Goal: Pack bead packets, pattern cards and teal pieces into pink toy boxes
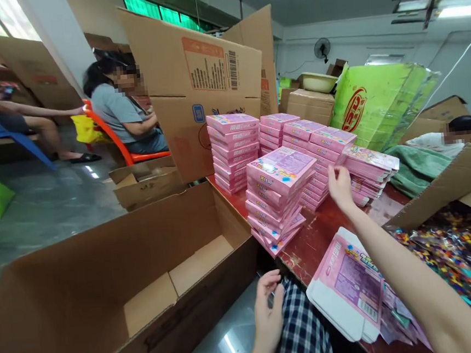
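My left hand is over my checked-cloth lap, fingers curved and apart, holding nothing. My right hand reaches across the red table, its fingers bent together beside the stacked boxes; whether something small is between them is hidden. In front of it rises an uneven stack of pink boxes, with more pink stacks behind. Flatter pink cartons are piled just right of that hand. Below my right forearm, an unfolded pink carton lies at the table edge.
A large open cardboard box stands left of the table. Colorful small packets fill a carton at right. An upright cardboard box and a green box stand behind. Several people sit farther off.
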Demonstrator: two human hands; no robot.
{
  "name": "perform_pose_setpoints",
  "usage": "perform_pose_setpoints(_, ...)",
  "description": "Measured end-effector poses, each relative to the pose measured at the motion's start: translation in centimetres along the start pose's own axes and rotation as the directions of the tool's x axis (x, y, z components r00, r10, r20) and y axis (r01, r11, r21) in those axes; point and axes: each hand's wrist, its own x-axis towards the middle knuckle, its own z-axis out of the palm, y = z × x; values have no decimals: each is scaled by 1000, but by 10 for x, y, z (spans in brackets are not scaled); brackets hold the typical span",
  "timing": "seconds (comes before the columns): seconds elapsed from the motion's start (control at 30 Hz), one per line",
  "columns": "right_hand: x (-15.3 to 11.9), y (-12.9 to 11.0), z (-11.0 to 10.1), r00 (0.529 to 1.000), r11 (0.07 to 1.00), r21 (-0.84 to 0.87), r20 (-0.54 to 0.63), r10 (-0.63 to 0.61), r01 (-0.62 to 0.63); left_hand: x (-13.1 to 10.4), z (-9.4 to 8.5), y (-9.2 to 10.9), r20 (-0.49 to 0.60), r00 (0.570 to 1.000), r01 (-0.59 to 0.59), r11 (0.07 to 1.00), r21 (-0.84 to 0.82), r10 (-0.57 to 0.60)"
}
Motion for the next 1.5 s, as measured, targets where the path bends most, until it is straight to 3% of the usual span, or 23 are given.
perform_pose_setpoints(0.07,-36,60,-28,964,995,-96,261,47,-23,-11,16,3,222,971,-115,986,119,87)
perform_pose_setpoints(0.13,-76,117,-55,844,947,-309,483,234,-86,-18,37,5,442,886,-261,939,225,140)
perform_pose_setpoints(0.2,-110,159,-77,786,913,-390,524,328,-121,-20,58,3,587,801,-368,871,327,118)
perform_pose_setpoints(0.3,-136,183,-98,768,902,-404,524,367,-155,-17,82,-7,656,754,-387,787,481,-30)
perform_pose_setpoints(0.4,-132,159,-116,759,947,-296,586,284,-125,-14,89,-8,654,751,-396,731,556,-90)
perform_pose_setpoints(0.47,-127,122,-137,777,986,-145,609,158,-87,-15,85,10,645,764,-455,702,549,-9)
perform_pose_setpoints(0.57,-139,54,-184,822,995,85,569,-2,-56,-24,76,61,594,777,-558,665,496,209)
perform_pose_setpoints(0.63,-162,13,-220,831,986,155,555,-35,-62,-35,71,101,593,745,-608,675,417,304)
perform_pose_setpoints(0.7,-192,-17,-251,866,983,182,492,-90,-1,-47,67,131,661,685,-602,748,278,305)
perform_pose_setpoints(0.77,-220,-31,-270,892,974,174,402,-207,148,-59,67,145,787,578,-483,867,118,215)
perform_pose_setpoints(0.83,-243,-31,-279,889,936,117,292,-353,333,-71,70,143,886,455,-272,961,43,89)
perform_pose_setpoints(0.9,-260,-19,-281,885,889,-48,130,-446,455,-84,76,130,913,407,-47,998,52,-28)
perform_pose_setpoints(0.97,-273,1,-282,896,872,-295,-96,-434,391,-96,85,113,892,442,185,983,16,-98)
perform_pose_setpoints(1.03,-285,24,-284,914,909,-395,-305,-269,135,-106,93,98,862,491,375,924,-75,-129)
perform_pose_setpoints(1.07,-291,34,-285,923,927,-375,-351,-158,16,-110,97,92,856,499,433,895,-109,-137)
perform_pose_setpoints(1.13,-306,54,-287,943,952,-245,-319,99,-183,-114,102,82,874,466,469,875,-115,-135)
perform_pose_setpoints(1.17,-314,62,-286,938,948,-142,-245,245,-285,-115,105,79,881,458,441,891,-107,-120)
perform_pose_setpoints(1.2,-322,69,-283,913,921,-21,-143,381,-388,-114,108,76,875,473,384,917,-105,-98)
perform_pose_setpoints(1.27,-335,81,-275,802,769,236,91,591,-594,-110,117,72,810,585,214,971,-107,-39)
perform_pose_setpoints(1.3,-340,85,-270,746,671,334,199,636,-661,-107,122,69,761,649,135,987,-84,-24)
perform_pose_setpoints(1.37,-347,91,-260,711,584,414,302,636,-698,-100,133,64,689,722,72,997,17,-64)
perform_pose_setpoints(1.43,-349,91,-254,759,659,383,250,601,-647,-97,141,59,677,721,97,988,117,-151)
perform_pose_setpoints(1.5,-350,86,-253,840,780,331,85,535,-531,-98,144,57,678,718,97,987,128,-159)
